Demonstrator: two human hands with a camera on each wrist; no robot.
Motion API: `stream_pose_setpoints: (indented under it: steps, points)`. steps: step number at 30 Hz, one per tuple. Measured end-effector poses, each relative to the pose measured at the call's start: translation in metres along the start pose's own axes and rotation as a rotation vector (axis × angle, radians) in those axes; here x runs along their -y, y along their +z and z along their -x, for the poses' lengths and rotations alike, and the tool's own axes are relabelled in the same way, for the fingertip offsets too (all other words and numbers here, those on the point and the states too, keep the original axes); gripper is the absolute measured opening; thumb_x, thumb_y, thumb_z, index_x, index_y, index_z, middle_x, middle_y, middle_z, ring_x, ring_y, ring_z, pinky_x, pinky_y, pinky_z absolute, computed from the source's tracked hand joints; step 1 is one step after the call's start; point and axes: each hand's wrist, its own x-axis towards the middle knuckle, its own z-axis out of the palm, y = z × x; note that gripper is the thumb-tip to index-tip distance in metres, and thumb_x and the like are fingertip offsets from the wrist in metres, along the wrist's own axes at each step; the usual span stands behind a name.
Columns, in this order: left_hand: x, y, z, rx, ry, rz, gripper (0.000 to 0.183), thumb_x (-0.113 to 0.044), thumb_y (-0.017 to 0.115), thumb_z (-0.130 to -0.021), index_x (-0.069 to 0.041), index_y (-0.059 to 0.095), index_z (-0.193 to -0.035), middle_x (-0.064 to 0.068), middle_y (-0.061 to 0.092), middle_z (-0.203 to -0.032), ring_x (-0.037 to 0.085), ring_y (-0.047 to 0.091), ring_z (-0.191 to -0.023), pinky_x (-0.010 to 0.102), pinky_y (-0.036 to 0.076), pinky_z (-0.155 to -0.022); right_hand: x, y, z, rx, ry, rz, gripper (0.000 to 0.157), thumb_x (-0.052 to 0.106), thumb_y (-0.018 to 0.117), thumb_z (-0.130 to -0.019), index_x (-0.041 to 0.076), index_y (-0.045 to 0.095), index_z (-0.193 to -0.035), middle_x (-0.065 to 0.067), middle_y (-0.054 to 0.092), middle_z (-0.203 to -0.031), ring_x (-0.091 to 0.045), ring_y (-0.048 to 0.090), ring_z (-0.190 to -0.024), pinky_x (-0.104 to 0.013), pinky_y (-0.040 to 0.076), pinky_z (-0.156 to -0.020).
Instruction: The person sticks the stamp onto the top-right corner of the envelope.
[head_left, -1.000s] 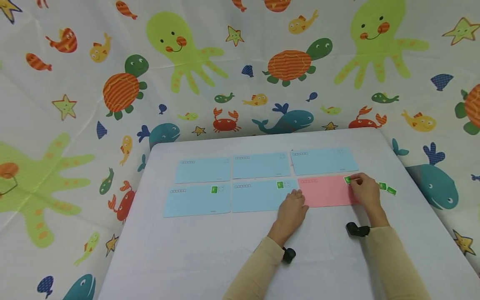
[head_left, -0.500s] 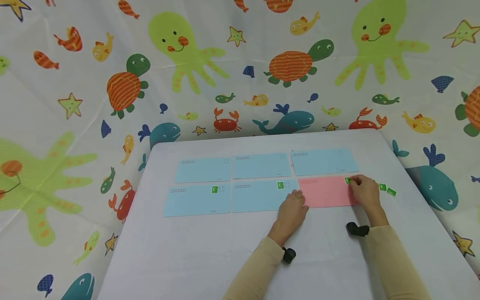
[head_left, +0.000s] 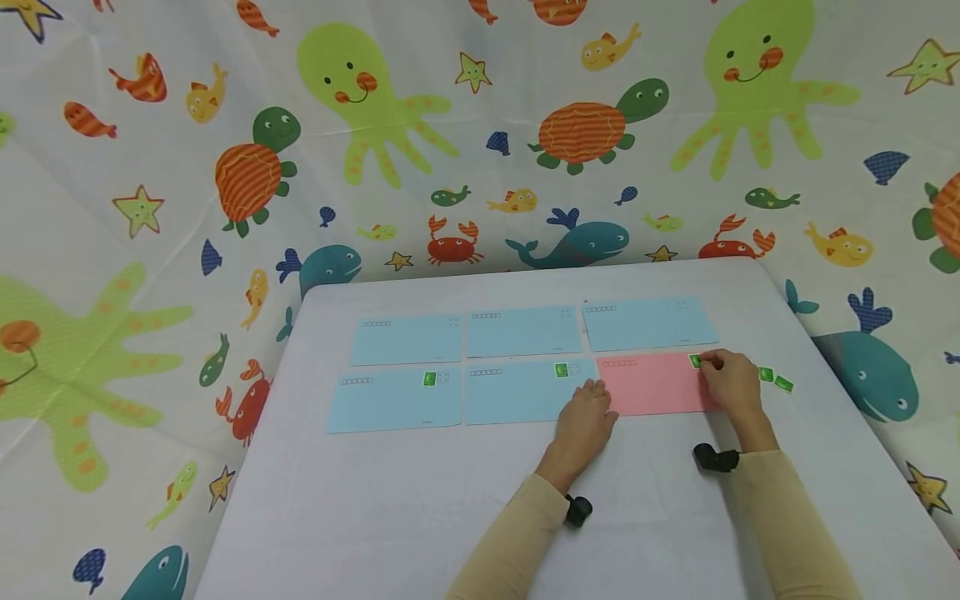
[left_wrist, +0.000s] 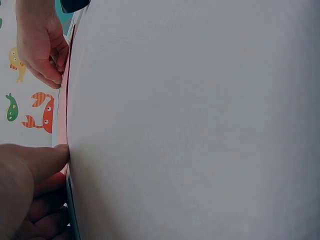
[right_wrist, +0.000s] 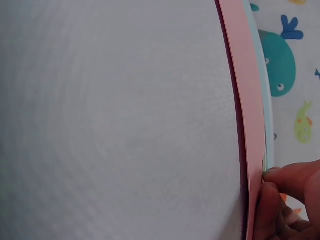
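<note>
A pink envelope (head_left: pixel 652 387) lies flat at the right end of the front row. At its upper right corner, my right hand (head_left: pixel 733 383) pinches a small green stamp (head_left: pixel 695 361) between thumb and finger, partly covering it. In the right wrist view the right hand (right_wrist: pixel 287 200) is at the pink envelope's far edge, with a sliver of green at the fingertips. My left hand (head_left: pixel 587 421) rests with its fingertips at the pink envelope's left edge, overlapping the neighbouring blue envelope (head_left: pixel 517 400). That blue envelope bears a green stamp (head_left: pixel 561 370).
Two loose green stamps (head_left: pixel 774 379) lie right of my right hand. Another stamped blue envelope (head_left: pixel 390 408) is at front left. Behind stand a row of blue envelopes (head_left: pixel 525 333) without green stamps. All lie on a white table (head_left: pixel 375 517) before a sea-animal cloth (head_left: pixel 480 100).
</note>
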Motion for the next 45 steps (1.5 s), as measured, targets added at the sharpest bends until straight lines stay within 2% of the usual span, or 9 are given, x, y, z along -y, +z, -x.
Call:
stream_pose_setpoints:
  steps: [11,18,31,33,35,39,42,45]
  points:
    - [0.001,0.003,-0.001,0.027,-0.021,0.016,0.036,-0.03,0.064,-0.099,-0.009,0.068,-0.129,0.004,0.062,-0.142,0.018,0.056,-0.135,0.031,0.046,-0.111,-0.001,-0.002,0.001,-0.023,-0.018,-0.018,0.037,0.018,0.047,-0.105,-0.008,0.059,-0.127,-0.031,0.059,-0.116,-0.039,0.052,-0.098,-0.041,0.049,-0.078]
    - [0.0,0.002,0.0,0.029,-0.013,0.013,0.037,-0.03,0.063,-0.099,-0.009,0.068,-0.129,0.005,0.061,-0.143,0.018,0.055,-0.137,0.031,0.045,-0.112,-0.007,-0.008,0.005,-0.051,0.061,-0.129,0.047,0.026,0.038,-0.106,-0.009,0.049,-0.135,-0.029,0.054,-0.121,-0.038,0.049,-0.104,-0.034,0.044,-0.078]
    - [0.0,0.002,-0.001,0.035,-0.017,0.01,0.037,-0.03,0.064,-0.099,-0.009,0.068,-0.129,0.004,0.061,-0.143,0.017,0.054,-0.137,0.031,0.044,-0.113,-0.009,-0.025,0.01,-0.113,0.122,-0.137,0.047,0.024,0.039,-0.106,-0.01,0.049,-0.136,-0.029,0.056,-0.12,-0.035,0.056,-0.1,-0.017,0.041,-0.061]
    - [0.0,0.003,-0.001,0.042,-0.017,0.004,0.037,-0.029,0.064,-0.099,-0.009,0.068,-0.13,0.004,0.061,-0.143,0.017,0.054,-0.137,0.03,0.044,-0.113,-0.013,-0.029,0.011,-0.126,0.114,-0.135,0.047,0.025,0.039,-0.106,-0.01,0.049,-0.135,-0.029,0.057,-0.119,-0.029,0.059,-0.094,-0.014,0.041,-0.058]
    - [0.0,0.003,-0.001,0.05,-0.015,-0.002,0.038,-0.029,0.064,-0.099,-0.008,0.067,-0.131,0.005,0.061,-0.143,0.017,0.054,-0.137,0.03,0.044,-0.113,-0.016,-0.033,0.012,-0.132,0.11,-0.136,0.047,0.026,0.039,-0.106,-0.01,0.049,-0.135,-0.029,0.058,-0.119,-0.018,0.061,-0.084,-0.012,0.042,-0.057]
    - [0.001,0.004,-0.002,0.054,-0.01,-0.011,0.038,-0.028,0.064,-0.099,-0.008,0.067,-0.131,0.005,0.061,-0.143,0.017,0.054,-0.137,0.03,0.045,-0.112,-0.024,-0.043,0.011,-0.14,0.131,-0.15,0.049,0.027,0.038,-0.107,-0.009,0.048,-0.138,-0.027,0.058,-0.119,0.006,0.05,-0.067,-0.009,0.044,-0.055]
    - [0.002,0.004,-0.002,0.053,-0.009,-0.014,0.038,-0.029,0.063,-0.099,-0.009,0.067,-0.131,0.004,0.061,-0.143,0.017,0.054,-0.137,0.03,0.045,-0.112,-0.029,-0.052,0.01,-0.155,0.162,-0.161,0.05,0.029,0.038,-0.107,-0.008,0.047,-0.14,-0.025,0.057,-0.119,0.011,0.046,-0.063,-0.008,0.044,-0.055]
    - [0.002,0.004,-0.003,0.049,-0.011,-0.014,0.037,-0.029,0.063,-0.1,-0.009,0.067,-0.131,0.004,0.061,-0.142,0.017,0.055,-0.136,0.03,0.045,-0.112,-0.033,-0.058,0.009,-0.167,0.192,-0.167,0.051,0.03,0.038,-0.107,-0.007,0.046,-0.14,-0.023,0.056,-0.119,0.009,0.047,-0.064,-0.008,0.045,-0.055]
